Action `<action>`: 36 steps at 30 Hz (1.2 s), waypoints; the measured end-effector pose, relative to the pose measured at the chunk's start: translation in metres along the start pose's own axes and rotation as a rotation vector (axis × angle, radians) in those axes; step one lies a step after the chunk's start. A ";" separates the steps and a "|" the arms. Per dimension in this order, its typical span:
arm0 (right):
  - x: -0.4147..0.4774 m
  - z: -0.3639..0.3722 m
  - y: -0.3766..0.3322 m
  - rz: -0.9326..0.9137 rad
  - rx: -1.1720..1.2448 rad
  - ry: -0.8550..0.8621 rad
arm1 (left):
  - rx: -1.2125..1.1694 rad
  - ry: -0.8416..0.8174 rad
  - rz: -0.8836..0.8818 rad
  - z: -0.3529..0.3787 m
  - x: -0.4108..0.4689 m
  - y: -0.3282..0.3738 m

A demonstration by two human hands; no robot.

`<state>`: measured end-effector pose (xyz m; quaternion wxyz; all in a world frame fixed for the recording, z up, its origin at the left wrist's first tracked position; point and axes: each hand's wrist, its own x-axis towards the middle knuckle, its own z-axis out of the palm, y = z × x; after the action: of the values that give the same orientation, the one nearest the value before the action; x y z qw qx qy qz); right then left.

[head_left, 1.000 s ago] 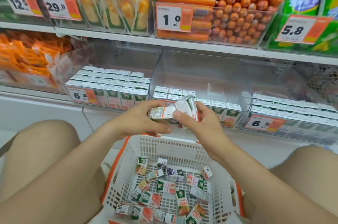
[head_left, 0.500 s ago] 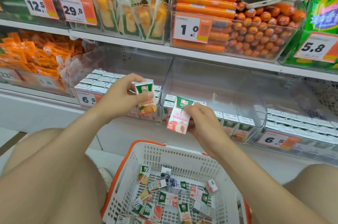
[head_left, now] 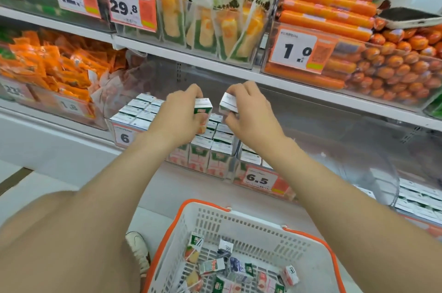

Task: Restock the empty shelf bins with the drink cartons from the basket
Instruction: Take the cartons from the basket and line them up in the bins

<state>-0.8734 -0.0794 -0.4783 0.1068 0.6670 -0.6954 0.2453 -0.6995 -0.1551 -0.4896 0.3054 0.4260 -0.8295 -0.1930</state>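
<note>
My left hand [head_left: 181,113] grips a small green-and-orange drink carton [head_left: 203,111] upright, above the rows of cartons in the left clear bin [head_left: 141,113]. My right hand [head_left: 251,111] grips a second carton [head_left: 228,102] with its white top showing, over the gap between the left bin and the middle clear bin [head_left: 323,149]. The two held cartons are side by side, a little apart. The middle bin holds cartons only along its front. Below, the white basket with an orange rim [head_left: 239,223] holds several loose cartons [head_left: 212,266].
A shelf board [head_left: 239,70] hangs close above my hands, carrying sausage and snack bins. A right bin [head_left: 418,199] is full of cartons. Price tags 6.5 [head_left: 259,179] hang on the bin fronts. Orange packets [head_left: 47,65] fill the bin at left. My knees flank the basket.
Both hands have risen from above the basket and reached forward into the shelf, each carrying its carton. The cartons now sit over the bins, under the shelf board.
</note>
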 end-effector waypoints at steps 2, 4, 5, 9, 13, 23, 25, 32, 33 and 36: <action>0.016 0.012 0.002 0.022 -0.159 -0.068 | 0.083 -0.017 0.002 0.004 0.003 -0.003; 0.030 0.022 0.002 0.074 -0.283 -0.143 | 0.093 -0.022 -0.008 0.006 0.005 -0.006; 0.036 0.025 0.001 0.121 -0.307 -0.170 | 0.088 -0.027 -0.021 0.006 0.006 -0.008; 0.054 0.035 -0.001 0.238 -0.351 -0.332 | 0.038 -0.067 -0.042 0.011 0.007 -0.013; 0.061 0.037 -0.002 0.160 -0.481 -0.577 | -0.004 -0.075 -0.044 0.012 0.005 -0.013; 0.007 0.014 0.000 0.041 0.121 -0.258 | -0.068 0.017 0.004 0.012 -0.009 0.003; -0.024 -0.001 -0.006 0.117 0.444 -0.017 | -0.190 0.020 0.073 0.010 -0.017 0.015; -0.086 -0.053 0.032 0.123 0.571 0.116 | -0.647 -0.052 0.090 0.028 -0.040 0.075; -0.092 -0.059 0.040 0.134 0.577 0.122 | -0.659 -0.061 0.099 0.034 -0.041 0.082; -0.105 -0.076 0.065 0.235 0.567 0.181 | -0.536 -0.057 0.182 0.056 -0.044 0.097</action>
<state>-0.9419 0.0489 -0.4760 -0.0511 0.5607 -0.6593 0.4983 -0.7740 -0.0609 -0.4901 0.3999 0.2480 -0.7919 -0.3892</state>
